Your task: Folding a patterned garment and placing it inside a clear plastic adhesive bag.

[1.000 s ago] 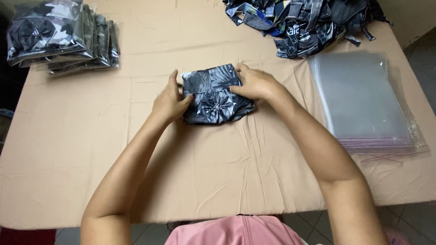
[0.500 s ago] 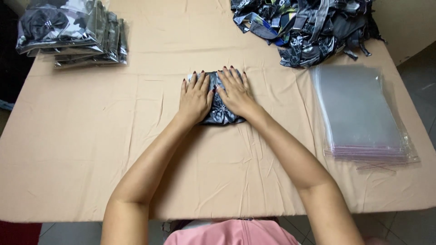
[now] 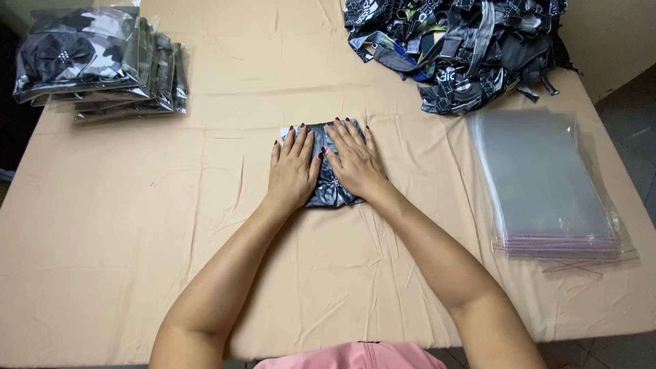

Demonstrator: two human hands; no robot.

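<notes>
A folded dark grey patterned cloth piece [image 3: 326,191] with a small flower trim lies mid-table. My left hand [image 3: 292,171] lies flat on its left half, fingers spread. My right hand [image 3: 354,160] lies flat on its right half, fingers spread too. Both palms press down on the cloth and cover most of it; only its lower edge and a strip between the hands show.
A beige cloth covers the table [image 3: 171,225]. A stack of bagged dark cloth pieces [image 3: 96,65] sits at the back left. A heap of loose dark patterned cloth [image 3: 458,41] lies at the back right. Clear plastic bags [image 3: 547,184] are stacked on the right.
One second ago both hands gripped the cloth at its edges, folding it. Now both lie flat on top, pressing it. The view has shifted slightly.
</notes>
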